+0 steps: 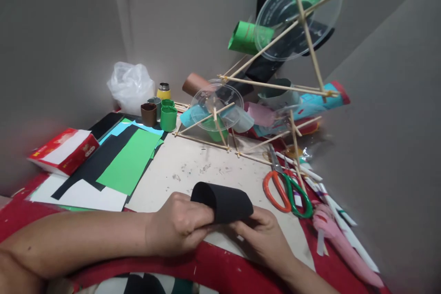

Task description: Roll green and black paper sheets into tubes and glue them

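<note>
A black paper tube (232,203), rolled and flattened a little, is held between my hands over the front of the pale board (186,165). My left hand (184,220) grips its open left end, the fingers reaching inside the rim. At the lower right end my right hand (263,234) pinches the paper between thumb and fingers. Scissors with orange handles (277,190) and another pair with green handles (299,200) lie to the right of my right hand.
Green paper (131,161), black strips and a red tissue box (65,149) lie on the left. Small paper cups (168,118) stand behind. Stick-frame wheels with clear discs (220,105) rise at the back, a larger one (299,18) above. Pens and a pink pouch (344,243) line the right edge.
</note>
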The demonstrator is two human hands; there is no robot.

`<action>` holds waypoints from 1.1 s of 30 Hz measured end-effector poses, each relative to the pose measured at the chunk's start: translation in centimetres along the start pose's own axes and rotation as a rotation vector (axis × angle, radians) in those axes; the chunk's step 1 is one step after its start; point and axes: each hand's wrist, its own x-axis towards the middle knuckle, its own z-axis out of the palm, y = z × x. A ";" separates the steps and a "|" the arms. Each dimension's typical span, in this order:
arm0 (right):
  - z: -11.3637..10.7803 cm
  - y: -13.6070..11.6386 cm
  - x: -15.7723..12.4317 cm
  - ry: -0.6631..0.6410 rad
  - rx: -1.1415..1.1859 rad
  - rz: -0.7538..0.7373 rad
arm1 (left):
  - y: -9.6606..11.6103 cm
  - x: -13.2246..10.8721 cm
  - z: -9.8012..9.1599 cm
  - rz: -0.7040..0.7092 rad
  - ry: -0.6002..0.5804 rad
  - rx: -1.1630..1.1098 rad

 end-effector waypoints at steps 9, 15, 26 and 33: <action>-0.2 0.7 -0.5 -0.032 0.011 0.032 | 0.8 0.5 -0.9 -0.096 -0.030 -0.084; -0.6 0.5 -0.3 0.048 0.193 0.220 | 0.5 1.3 -1.7 -0.157 0.025 -0.177; -0.7 1.1 0.8 0.217 0.830 0.497 | -1.8 1.3 -1.9 -0.009 0.286 -0.020; -1.4 0.6 1.4 0.231 0.999 0.505 | -3.0 0.8 -1.1 -0.185 0.353 -0.011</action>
